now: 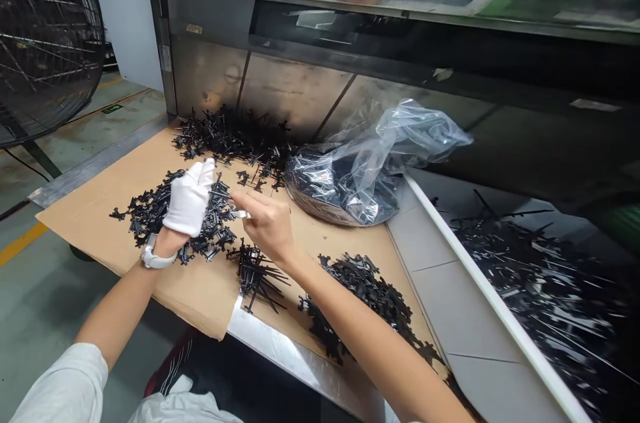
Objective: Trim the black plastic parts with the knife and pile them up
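My left hand [189, 200], in a white glove, is closed over a pile of small black plastic parts [150, 213]. A thin black plastic piece [218, 184] stands out at its fingertips. My bare right hand [267, 220] is closed close beside it, index finger reaching toward that piece. A small silvery tool [243, 214] shows partly between its fingers; its kind is hidden by the grip. Below the right hand lies a bunch of long black sprues [257, 273]. Another heap of black parts [370, 296] lies partly behind my right forearm.
Brown cardboard [125, 170] covers the bench. A larger black heap [230, 133] lies at the back, beside a clear plastic bag [345, 183] of dark parts. A white-edged divider [470, 263] borders a bin of black scraps [545, 296]. A fan [47, 36] stands left.
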`<state>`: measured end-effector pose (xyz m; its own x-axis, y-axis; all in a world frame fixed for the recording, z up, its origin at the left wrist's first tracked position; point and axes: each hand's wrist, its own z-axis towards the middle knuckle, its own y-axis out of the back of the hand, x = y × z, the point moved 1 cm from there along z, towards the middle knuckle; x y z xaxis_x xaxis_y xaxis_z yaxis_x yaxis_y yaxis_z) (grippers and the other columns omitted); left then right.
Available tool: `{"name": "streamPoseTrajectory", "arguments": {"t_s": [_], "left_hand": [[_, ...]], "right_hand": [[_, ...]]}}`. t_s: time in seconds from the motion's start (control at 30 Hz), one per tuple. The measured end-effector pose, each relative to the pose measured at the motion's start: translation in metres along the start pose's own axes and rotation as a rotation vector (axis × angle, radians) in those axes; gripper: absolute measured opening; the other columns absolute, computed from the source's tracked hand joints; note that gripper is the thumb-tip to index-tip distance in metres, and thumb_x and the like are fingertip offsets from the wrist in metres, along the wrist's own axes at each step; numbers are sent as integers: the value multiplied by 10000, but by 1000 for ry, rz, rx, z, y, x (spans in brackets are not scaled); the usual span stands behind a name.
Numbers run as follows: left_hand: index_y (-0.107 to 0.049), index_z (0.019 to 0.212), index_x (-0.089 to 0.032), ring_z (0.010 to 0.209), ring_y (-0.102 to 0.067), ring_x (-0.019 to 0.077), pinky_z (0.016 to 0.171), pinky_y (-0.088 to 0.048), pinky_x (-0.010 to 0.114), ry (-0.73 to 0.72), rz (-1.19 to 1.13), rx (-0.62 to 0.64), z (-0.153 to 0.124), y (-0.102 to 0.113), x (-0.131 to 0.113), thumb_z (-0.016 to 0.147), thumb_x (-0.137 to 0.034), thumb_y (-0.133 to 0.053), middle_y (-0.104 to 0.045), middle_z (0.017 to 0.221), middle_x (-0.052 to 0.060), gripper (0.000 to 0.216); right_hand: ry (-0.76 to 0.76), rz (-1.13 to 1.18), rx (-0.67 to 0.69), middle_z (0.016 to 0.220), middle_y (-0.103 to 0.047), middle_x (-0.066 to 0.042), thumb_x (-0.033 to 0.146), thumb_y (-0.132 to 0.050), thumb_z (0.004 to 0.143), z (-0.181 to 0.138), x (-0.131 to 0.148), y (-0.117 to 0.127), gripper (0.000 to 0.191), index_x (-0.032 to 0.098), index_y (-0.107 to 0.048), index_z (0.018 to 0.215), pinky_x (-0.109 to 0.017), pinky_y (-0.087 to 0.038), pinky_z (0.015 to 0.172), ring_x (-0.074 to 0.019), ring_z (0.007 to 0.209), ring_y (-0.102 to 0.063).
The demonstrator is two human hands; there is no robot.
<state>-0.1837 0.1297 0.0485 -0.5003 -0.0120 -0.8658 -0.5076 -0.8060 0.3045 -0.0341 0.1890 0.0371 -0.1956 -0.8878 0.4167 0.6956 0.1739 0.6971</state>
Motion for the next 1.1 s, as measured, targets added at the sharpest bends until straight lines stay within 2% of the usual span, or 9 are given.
{"name": "streamPoseTrajectory", "arguments": {"t_s": [0.13,0.3,0.37,0.47,0.57,0.67,0.8,0.93,1.1], "left_hand": [[-578,809,-208,480,-507,137,533,-401,273,74,193,70,21,18,24,993,-473,-301,-584,622,8,425],[-660,823,-197,933,-663,285,851,-471,375,-180,833,355,38,37,47,958,-433,-350,-720,926,130,413],[-690,939,-202,999,-651,306,895,-471,404,-171,863,424,38,39,53,921,-422,-418,-716,1005,132,350],[-653,1095,-214,1074,-620,309,922,-469,412,-132,855,391,37,40,57,843,-382,-546,-667,1151,128,321],[-623,944,-207,949,-635,274,820,-474,359,-66,818,352,37,41,54,805,-380,-621,-678,1011,98,221],[-577,805,-215,803,-635,235,709,-434,319,-35,798,362,36,45,46,880,-503,-534,-675,813,59,300],[-603,835,-198,893,-655,283,733,-420,354,-80,870,280,31,47,37,987,-513,-247,-699,888,123,499],[-601,824,-195,949,-665,327,821,-452,417,-49,755,133,30,53,35,987,-545,-196,-697,871,141,559],[-568,1131,-149,1202,-565,290,1080,-379,457,-26,315,106,42,59,39,990,-523,-310,-622,1227,168,476]], "right_hand": [[-76,-13,103,891,-774,-43,147,-522,916,-5,-17,9,266,213,-770,988,-271,-517,696,-164,773,-697],[-330,-156,211,915,-764,-117,155,-548,912,-29,-61,35,254,177,-786,828,-317,-504,738,-244,856,-713],[-409,-211,299,860,-742,-120,136,-572,886,-42,-72,41,242,172,-781,770,-310,-480,692,-246,799,-701],[-486,-257,420,855,-705,-111,137,-641,837,-54,-78,49,168,178,-778,750,-294,-453,661,-229,764,-677],[-524,-252,470,913,-687,-110,226,-709,811,-45,-81,54,83,188,-783,819,-305,-469,722,-230,815,-668],[-549,-217,390,1043,-693,-130,281,-629,886,-13,-91,51,205,183,-750,1020,-337,-467,853,-252,969,-656],[-638,-144,197,1169,-681,-173,276,-607,897,40,-117,26,423,128,-590,1293,-381,-437,935,-294,1093,-619],[-714,-1,78,905,-715,-120,209,-603,848,66,-133,3,197,105,-664,1005,-346,-465,831,-245,872,-652],[-652,250,37,661,-597,0,240,-524,890,58,-111,15,114,152,-578,840,-244,-410,582,-104,553,-497]]}}
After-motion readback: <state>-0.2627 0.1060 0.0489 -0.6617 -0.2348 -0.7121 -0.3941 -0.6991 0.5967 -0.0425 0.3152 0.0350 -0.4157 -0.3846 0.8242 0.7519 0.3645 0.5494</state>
